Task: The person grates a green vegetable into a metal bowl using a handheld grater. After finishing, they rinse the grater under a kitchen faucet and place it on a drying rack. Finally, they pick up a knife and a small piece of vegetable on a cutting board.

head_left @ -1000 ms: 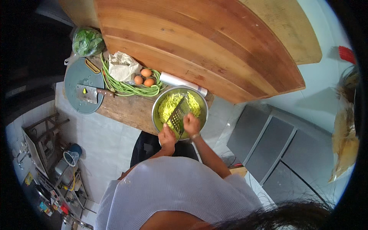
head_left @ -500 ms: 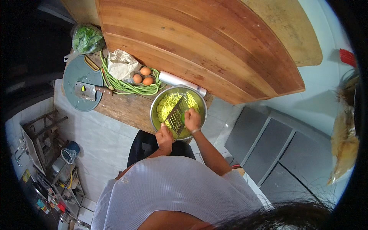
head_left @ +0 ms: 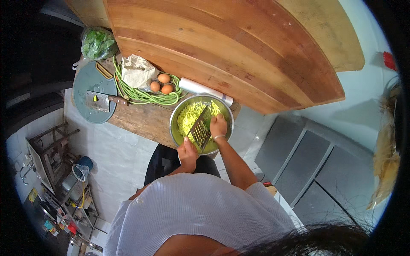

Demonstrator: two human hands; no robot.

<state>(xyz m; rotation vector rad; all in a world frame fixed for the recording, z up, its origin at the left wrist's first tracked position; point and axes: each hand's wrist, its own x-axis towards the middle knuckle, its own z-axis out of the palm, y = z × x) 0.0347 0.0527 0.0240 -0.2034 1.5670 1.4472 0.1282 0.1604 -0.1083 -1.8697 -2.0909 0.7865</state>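
A metal bowl (head_left: 231,130) near the table's end holds a heap of pale yellow-green shreds (head_left: 190,116). Slanting inside it is a flat metal grater (head_left: 200,131), its lower end gripped by my left hand (head_left: 187,152) at the near rim. My right hand (head_left: 218,126) is closed against the grater's right side, high up, around a piece of green vegetable that its fingers now mostly cover. Just left of the bowl, a coil of long green beans (head_left: 160,99) lies around several brown eggs (head_left: 164,78) and a crumpled cream cloth bag (head_left: 137,71).
On the wooden table (head_left: 132,128), a cleaver (head_left: 102,101) rests on a round grey board (head_left: 83,113), with a yellow-handled tool (head_left: 103,70) at its edge. Bagged leafy greens (head_left: 98,44) stand behind. A plastic roll (head_left: 205,90) lies beyond the bowl, before large leaning wooden boards (head_left: 239,55).
My right hand has slid up along the grater, away from me, and hides more of the green piece. My left hand keeps its hold on the grater. The whole view has shifted slightly.
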